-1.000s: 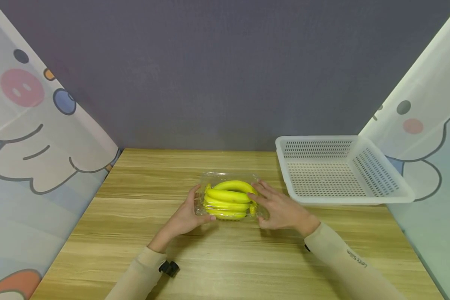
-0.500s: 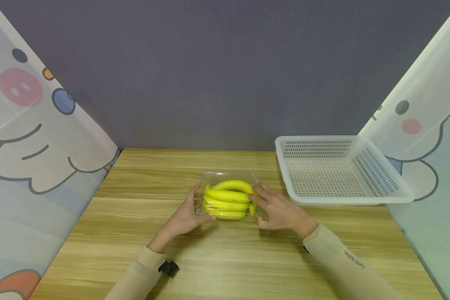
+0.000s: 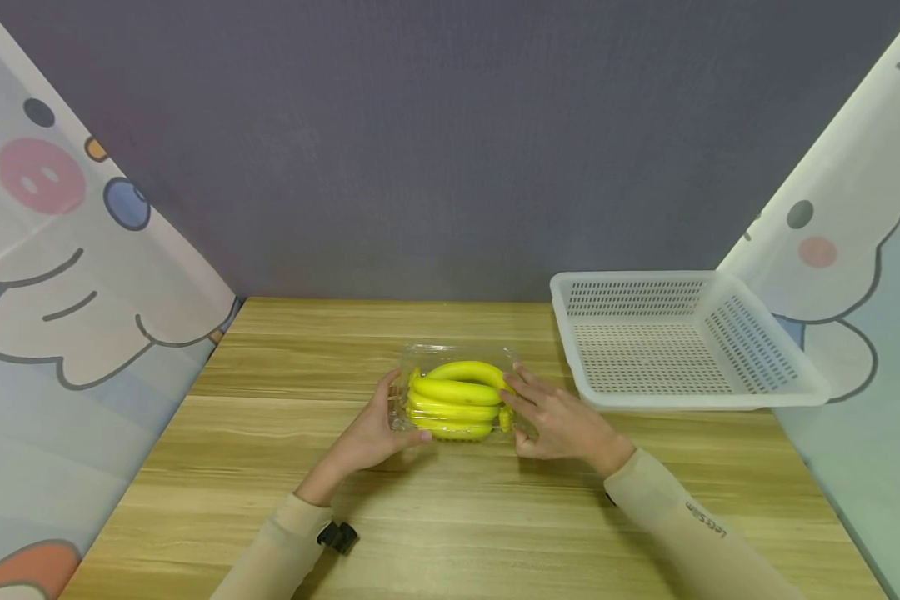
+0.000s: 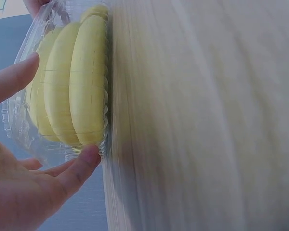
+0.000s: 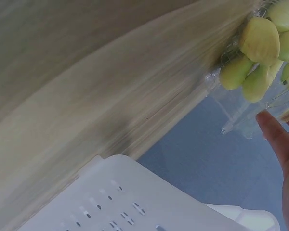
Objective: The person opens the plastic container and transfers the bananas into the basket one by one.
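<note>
A bunch of yellow bananas (image 3: 457,392) lies inside a clear plastic box (image 3: 457,351) on the table, in the middle of the head view. My left hand (image 3: 370,432) holds the box's left end, its thumb along the near side and its fingers at the end wall. At the right end, my right hand (image 3: 558,421) spreads its fingers over the top of the box, with the thumb lower at the near corner. The left wrist view shows several bananas (image 4: 86,82) side by side under the clear plastic. Banana ends (image 5: 260,41) point toward the right hand in the right wrist view.
A white perforated basket (image 3: 765,400) stands at the back right of the wooden table (image 3: 450,517), close to the right hand. A dark grey wall (image 3: 435,167) rises behind the table. Panels with cartoon prints (image 3: 67,225) flank both sides.
The fingers of my right hand have shifted slightly at the right end of the box. The box, the bananas and my left hand stay where they were.
</note>
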Tool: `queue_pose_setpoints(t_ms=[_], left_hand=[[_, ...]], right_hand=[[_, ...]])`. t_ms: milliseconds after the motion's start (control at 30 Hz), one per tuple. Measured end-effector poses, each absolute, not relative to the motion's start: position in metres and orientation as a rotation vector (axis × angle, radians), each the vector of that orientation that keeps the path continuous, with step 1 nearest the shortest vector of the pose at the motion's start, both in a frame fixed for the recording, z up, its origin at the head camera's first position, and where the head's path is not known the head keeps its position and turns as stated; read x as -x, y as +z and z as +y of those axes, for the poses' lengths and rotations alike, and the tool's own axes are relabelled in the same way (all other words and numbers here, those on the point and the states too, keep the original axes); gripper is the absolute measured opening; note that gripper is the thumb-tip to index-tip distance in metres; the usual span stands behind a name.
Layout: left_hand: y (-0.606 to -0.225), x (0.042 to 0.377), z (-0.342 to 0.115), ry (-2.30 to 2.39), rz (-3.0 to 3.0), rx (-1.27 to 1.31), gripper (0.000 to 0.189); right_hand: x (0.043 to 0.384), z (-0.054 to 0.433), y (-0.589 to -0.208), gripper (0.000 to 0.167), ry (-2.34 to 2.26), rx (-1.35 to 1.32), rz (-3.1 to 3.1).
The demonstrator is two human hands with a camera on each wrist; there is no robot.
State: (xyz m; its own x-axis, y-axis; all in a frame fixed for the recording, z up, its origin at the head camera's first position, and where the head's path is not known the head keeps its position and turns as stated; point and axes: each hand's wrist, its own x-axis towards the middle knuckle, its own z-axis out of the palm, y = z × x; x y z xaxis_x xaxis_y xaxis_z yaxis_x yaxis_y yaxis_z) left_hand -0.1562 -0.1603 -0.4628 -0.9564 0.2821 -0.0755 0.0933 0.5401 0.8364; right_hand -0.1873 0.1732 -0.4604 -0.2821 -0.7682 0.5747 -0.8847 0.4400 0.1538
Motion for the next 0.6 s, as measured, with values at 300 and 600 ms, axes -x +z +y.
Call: queue_pose_setpoints(t_ms=[300, 600], left_hand=[[-0.463, 0.156, -0.16, 1.38, 2.573, -0.315, 0.12], [-0.464, 0.155, -0.162, 1.344, 2.599, -0.315, 0.118]], right_hand=[[0.189, 0.173, -0.462, 0.053, 0.275, -1.398, -2.056], [0.178, 0.171, -0.456, 0.058, 0.285, -1.36, -2.182]])
